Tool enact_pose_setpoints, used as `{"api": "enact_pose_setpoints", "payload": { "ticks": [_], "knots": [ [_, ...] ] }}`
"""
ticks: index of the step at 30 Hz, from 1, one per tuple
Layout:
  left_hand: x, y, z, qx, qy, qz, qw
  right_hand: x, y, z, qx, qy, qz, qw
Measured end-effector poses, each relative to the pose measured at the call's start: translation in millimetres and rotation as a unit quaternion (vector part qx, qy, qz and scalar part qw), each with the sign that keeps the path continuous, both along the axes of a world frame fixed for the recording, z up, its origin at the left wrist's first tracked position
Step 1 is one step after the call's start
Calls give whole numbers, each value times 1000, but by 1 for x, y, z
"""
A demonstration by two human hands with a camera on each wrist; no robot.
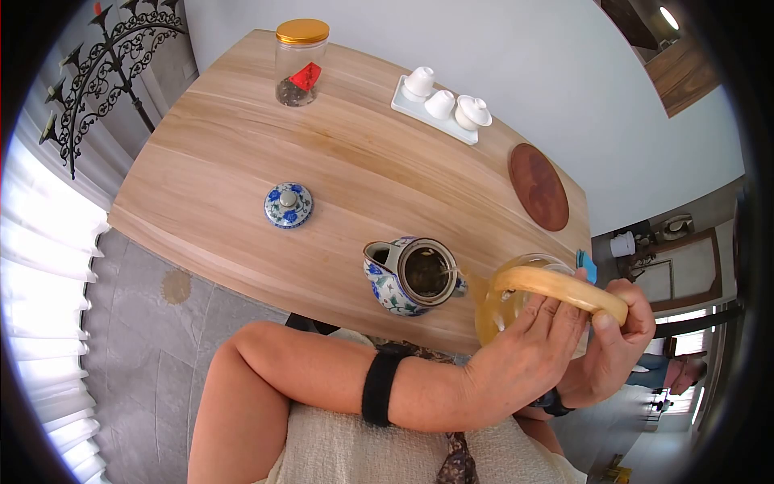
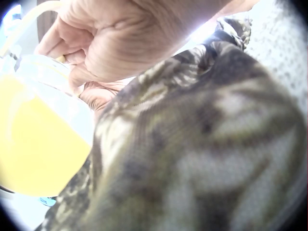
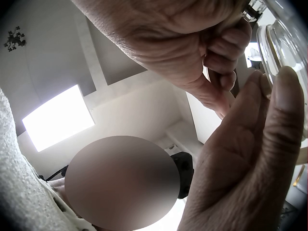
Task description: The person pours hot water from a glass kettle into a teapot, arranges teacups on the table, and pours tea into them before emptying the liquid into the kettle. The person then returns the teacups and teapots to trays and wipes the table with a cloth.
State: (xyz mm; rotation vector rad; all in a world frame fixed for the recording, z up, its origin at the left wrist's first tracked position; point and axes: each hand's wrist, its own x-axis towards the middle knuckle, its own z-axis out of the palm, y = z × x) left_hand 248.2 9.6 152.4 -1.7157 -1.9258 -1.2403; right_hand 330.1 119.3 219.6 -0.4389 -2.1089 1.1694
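Note:
A glass teapot [image 1: 487,310] with a curved bamboo-like handle [image 1: 556,288] is tilted, and a stream of pale yellow liquid runs from it into a blue-and-white porcelain teapot [image 1: 395,297]. My right hand [image 1: 617,355] grips the handle at its right end. Under the handle's arch, my left hand [image 1: 524,347] reaches with straight fingers to the glass teapot's top; the fingertips are partly hidden. In the right wrist view, a thumb [image 3: 287,91] lies at the glass rim. Yellow liquid [image 2: 38,139] shows against the glass in the left wrist view. The porcelain teapot stands uncovered.
The porcelain lid [image 1: 288,206] lies left on the wooden table [image 1: 201,153]. Behind it stands a gold-capped jar [image 1: 302,60]. A white tray [image 1: 411,110] bears several white cups, and a round brown board [image 1: 538,187] lies at the right. A blue item [image 1: 586,264] is near the handle.

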Motion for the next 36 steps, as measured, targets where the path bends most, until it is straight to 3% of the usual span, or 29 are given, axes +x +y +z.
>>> {"api": "enact_pose_setpoints", "payload": {
  "ticks": [36],
  "knots": [
    [1, 0, 0, 2, 6, 5, 1000, 2, -1, 1, -8, -6, 1, 1000]
  ]
}}
